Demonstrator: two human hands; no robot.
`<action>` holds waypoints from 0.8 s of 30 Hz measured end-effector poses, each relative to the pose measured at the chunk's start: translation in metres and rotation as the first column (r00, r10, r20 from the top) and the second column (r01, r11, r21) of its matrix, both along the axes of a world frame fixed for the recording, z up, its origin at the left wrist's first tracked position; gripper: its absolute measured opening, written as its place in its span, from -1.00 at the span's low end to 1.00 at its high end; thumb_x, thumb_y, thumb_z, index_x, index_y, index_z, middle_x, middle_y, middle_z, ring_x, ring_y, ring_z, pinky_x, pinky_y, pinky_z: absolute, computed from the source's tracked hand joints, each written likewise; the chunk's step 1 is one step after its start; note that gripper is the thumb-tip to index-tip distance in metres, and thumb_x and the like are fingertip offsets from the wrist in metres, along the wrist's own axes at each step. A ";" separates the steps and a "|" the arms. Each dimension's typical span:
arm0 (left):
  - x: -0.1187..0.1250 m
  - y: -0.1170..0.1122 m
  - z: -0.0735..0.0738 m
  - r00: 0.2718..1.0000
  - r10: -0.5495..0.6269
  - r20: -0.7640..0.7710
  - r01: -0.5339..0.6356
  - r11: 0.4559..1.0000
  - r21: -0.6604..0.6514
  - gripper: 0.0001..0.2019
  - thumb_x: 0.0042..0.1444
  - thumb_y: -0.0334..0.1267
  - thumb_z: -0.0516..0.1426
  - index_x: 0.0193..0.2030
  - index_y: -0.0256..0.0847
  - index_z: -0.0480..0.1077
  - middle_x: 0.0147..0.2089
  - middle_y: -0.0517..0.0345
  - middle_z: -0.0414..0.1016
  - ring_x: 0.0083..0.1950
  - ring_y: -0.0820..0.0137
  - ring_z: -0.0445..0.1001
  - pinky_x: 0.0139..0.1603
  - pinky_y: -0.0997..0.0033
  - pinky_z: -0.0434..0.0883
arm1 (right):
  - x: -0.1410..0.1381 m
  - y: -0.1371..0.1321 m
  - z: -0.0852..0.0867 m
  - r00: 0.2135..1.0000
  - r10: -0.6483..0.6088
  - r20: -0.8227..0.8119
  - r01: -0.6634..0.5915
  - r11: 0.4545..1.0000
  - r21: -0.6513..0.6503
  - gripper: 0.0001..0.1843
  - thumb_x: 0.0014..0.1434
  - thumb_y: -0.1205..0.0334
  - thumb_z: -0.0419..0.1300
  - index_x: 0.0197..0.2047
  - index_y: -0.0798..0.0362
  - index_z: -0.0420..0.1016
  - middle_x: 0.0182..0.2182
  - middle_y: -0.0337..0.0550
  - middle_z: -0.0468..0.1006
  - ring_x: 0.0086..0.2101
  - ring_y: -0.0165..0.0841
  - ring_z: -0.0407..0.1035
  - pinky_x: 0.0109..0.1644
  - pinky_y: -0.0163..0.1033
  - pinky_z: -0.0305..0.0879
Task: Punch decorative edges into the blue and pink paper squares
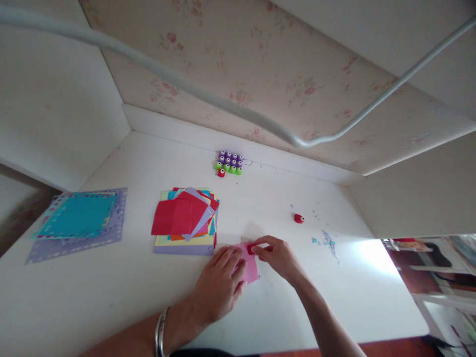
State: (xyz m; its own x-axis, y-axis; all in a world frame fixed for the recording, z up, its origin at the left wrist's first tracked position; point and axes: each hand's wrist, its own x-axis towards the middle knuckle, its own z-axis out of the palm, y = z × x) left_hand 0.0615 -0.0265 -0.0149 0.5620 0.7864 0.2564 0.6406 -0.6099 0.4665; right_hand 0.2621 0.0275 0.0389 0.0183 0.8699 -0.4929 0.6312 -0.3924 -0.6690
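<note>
My left hand [219, 282] lies flat with spread fingers on a pink sheet of paper [250, 267] on the white table [111, 297], pressing it down. My right hand [277, 255] pinches a small red paper punch [251, 249] at the upper edge of that pink sheet. A metal bangle [160, 332] sits on my left wrist. A stack of coloured paper squares [186, 220], red on top, lies just left of the hands.
A second red punch [299, 218] stands alone to the right, with paper scraps [329, 243] near it. A cluster of purple and green punches [228, 163] sits by the back wall. Punched blue and lilac sheets [78, 220] lie at far left.
</note>
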 end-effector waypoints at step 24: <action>-0.001 0.002 0.004 1.000 -0.027 0.008 0.028 0.999 -0.015 -0.64 0.23 -0.15 0.09 0.12 -0.22 0.36 0.24 -0.07 0.34 0.28 0.12 0.25 0.34 0.04 0.11 | 0.000 0.008 0.004 0.995 0.102 0.017 -0.101 0.994 -0.033 -0.84 0.08 0.14 0.24 -0.31 0.04 0.56 -0.53 -0.21 0.58 -0.49 -0.40 0.42 -0.47 -0.36 0.23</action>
